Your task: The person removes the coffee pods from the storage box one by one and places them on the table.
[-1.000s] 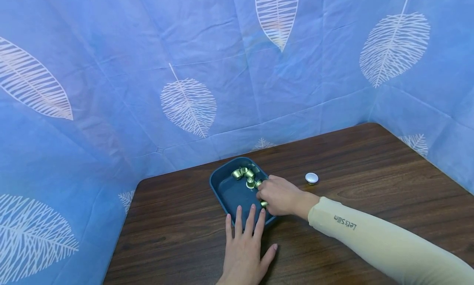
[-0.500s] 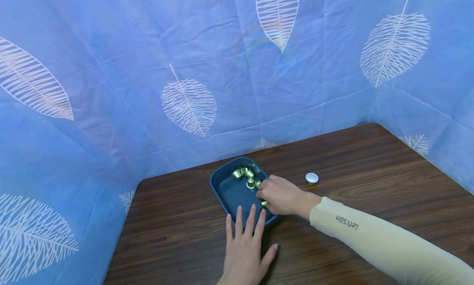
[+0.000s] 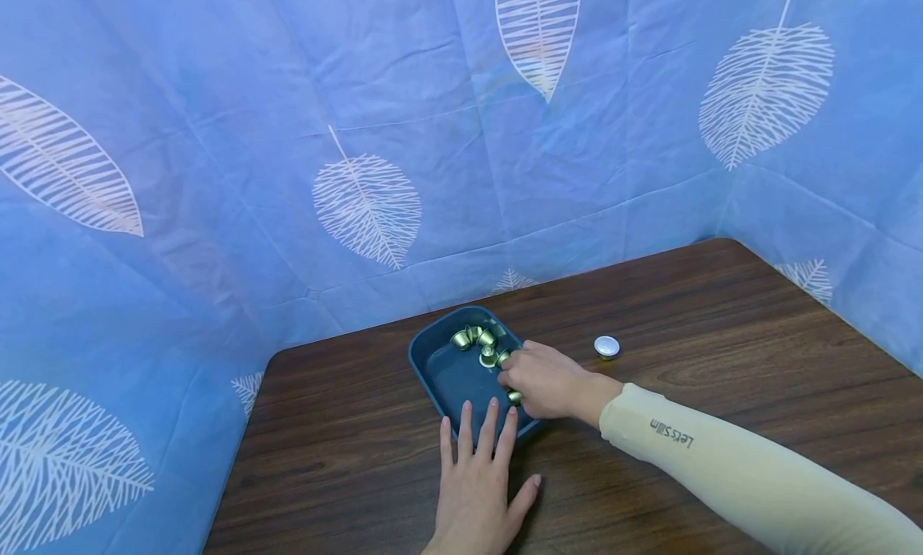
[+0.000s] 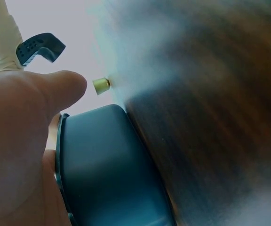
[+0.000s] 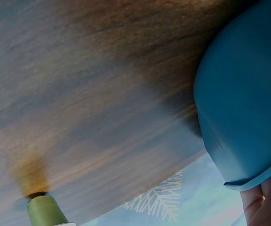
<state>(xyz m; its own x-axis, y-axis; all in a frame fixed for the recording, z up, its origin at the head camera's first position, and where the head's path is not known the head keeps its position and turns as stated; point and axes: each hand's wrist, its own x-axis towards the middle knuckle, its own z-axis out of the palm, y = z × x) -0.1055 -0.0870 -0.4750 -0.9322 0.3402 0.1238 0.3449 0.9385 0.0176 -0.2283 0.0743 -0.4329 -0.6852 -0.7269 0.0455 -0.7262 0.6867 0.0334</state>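
A dark blue tray [image 3: 461, 383] with rounded corners holds several shiny green coffee capsules [image 3: 461, 340]. My left hand [image 3: 473, 491] lies at the tray's near side with fingers straight and spread, fingertips over the rim; in the left wrist view the thumb [image 4: 67, 89] stands off outside the tray wall. Over the right side of the tray, my right hand [image 3: 542, 381] reaches in with curled fingers, a capsule [image 3: 514, 396] right below them and another just above. Its fingertips are hidden, so I cannot tell what they hold.
One more capsule [image 3: 607, 347] stands on the dark wooden table [image 3: 692, 339], lid up, right of the tray; the right wrist view shows its green body [image 5: 46, 210]. A blue curtain [image 3: 433, 98] with white leaves hangs behind the table's back edge.
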